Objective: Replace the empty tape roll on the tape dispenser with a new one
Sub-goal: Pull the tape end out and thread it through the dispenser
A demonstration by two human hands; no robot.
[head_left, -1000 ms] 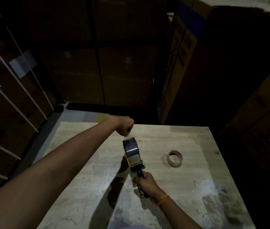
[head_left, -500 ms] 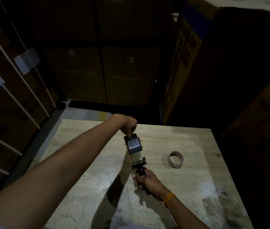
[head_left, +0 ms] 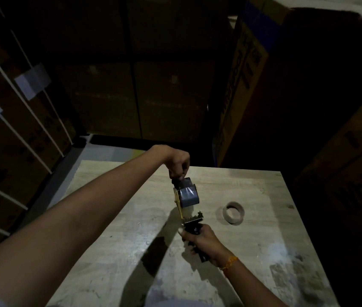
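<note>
A tape dispenser (head_left: 185, 209) with a yellow metal frame and black handle is held above the wooden table (head_left: 253, 251). A new shiny grey tape roll (head_left: 188, 195) sits on its far end. My right hand (head_left: 200, 241) is shut around the handle near me. My left hand (head_left: 178, 166) reaches over from the left, its fingertips pinched on the far top of the dispenser at the roll. The empty cardboard tape core (head_left: 233, 212) lies on the table, to the right of the dispenser.
Stacked cardboard boxes (head_left: 248, 69) stand close behind the table and to its right. More strapped, labelled boxes (head_left: 9, 120) line the left side. A strip of floor (head_left: 65, 160) shows at the table's left edge. The scene is dim.
My left hand has come down from just beyond the dispenser and now pinches its far end at the roll. The right hand keeps its grip on the handle.
</note>
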